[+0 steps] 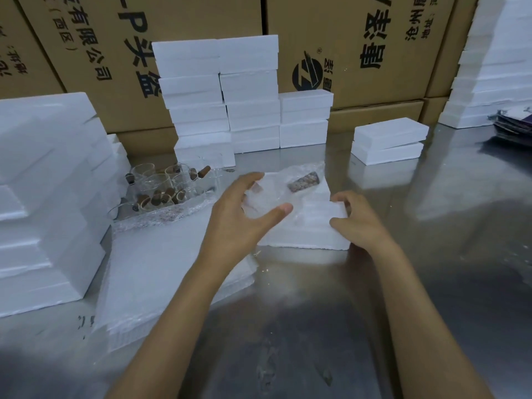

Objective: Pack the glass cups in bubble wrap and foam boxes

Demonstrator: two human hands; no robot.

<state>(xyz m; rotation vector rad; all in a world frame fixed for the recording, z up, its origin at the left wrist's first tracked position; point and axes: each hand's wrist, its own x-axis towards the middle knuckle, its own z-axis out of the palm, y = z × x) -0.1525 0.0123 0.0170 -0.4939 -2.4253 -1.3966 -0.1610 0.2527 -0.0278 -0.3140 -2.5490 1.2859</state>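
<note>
Beside the loose glass cups (pixel 169 185), the spread left hand (pixel 241 217) is covering the wrapped cup (pixel 299 182) while the right hand (pixel 357 223) is pinching the foam box (pixel 311 234).

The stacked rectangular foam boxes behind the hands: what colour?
White foam boxes, seen in the head view.

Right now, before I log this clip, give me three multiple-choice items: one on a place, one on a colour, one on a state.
1. Where do the unwrapped glass cups stand?
A. left of the open foam box
B. on the cardboard cartons
C. right of the box

2. What colour are the stacked foam boxes?
A. brown
B. white
C. blue

3. What is the right hand doing?
A. hanging idle
B. gripping the box's edge
C. lifting a cup

Key: 1 A, the cups cluster left of it; 2 B, all are white; 3 B, its fingers curl on the foam.
</note>
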